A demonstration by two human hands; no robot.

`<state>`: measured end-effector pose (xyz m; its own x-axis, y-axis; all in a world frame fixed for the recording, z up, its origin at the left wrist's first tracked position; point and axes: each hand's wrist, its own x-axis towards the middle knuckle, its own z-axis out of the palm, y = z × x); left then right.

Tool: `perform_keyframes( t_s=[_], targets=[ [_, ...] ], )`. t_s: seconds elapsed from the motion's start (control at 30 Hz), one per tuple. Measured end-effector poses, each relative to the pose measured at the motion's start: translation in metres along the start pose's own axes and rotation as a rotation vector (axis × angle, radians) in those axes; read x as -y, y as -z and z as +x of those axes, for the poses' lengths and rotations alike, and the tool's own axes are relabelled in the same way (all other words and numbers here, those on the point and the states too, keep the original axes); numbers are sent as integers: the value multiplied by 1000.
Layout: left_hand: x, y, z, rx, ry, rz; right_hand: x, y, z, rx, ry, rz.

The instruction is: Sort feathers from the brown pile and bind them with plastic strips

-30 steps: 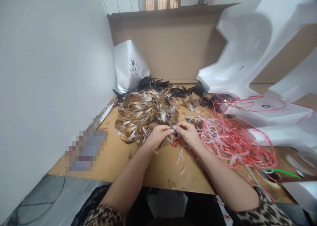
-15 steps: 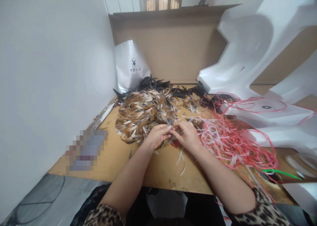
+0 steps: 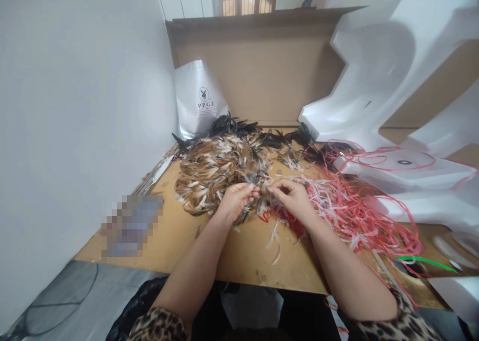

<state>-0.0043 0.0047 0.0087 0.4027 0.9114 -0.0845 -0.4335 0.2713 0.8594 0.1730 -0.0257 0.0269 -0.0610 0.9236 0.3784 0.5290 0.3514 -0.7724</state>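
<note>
Feathers, brown, tan and white with a fringe of black ones along the far edge, lie in a loose heap on the wooden tabletop, toward its middle and left, reaching back to a white bag printed with a small logo that leans against a cardboard panel. Both hands meet at the near edge of this heap. The left hand comes in from below with its fingers curled and its fingertips drawn together on a small tuft of feathers at the heap's near right corner. The right hand faces it, just beside it, thumb and forefinger pinched on the same tuft, so that the two sets of fingertips nearly touch; what exactly lies between them is too small to tell. Under and to the right of the right hand spreads a tangle of red and pale pink strips, some trailing toward the near edge of the tabletop. White foam shapes stand and lie at the far right, with thin red loops draped over the lower ones. A green strip lies near the right edge. A blurred patch sits at the left side of the tabletop by the white wall
</note>
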Motion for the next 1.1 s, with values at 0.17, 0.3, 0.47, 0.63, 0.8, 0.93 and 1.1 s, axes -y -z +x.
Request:
perform_keyframes(
  t_s=[0.17,0.3,0.47,0.63,0.8,0.93,1.1],
  targets=[
    [1,1,1,-18,-5,-8,-11,-1,1,336,-141,-132],
    [0,0,0,8,10,15,-4,-14,-4,287,-187,-376],
    [-1,-2,-1,34,28,36,-7,-29,-6,228,-209,-454],
    [-2,-2,-2,19,29,27,-21,-21,2,216,-287,37],
    [-1,-2,-2,15,50,21,-18,-8,6,14,-356,489],
    [1,-3,-3,45,92,37,-9,-11,5,-103,-330,617],
    [5,-7,-5,96,143,58,-2,-21,2,-169,-272,612]
  ],
)
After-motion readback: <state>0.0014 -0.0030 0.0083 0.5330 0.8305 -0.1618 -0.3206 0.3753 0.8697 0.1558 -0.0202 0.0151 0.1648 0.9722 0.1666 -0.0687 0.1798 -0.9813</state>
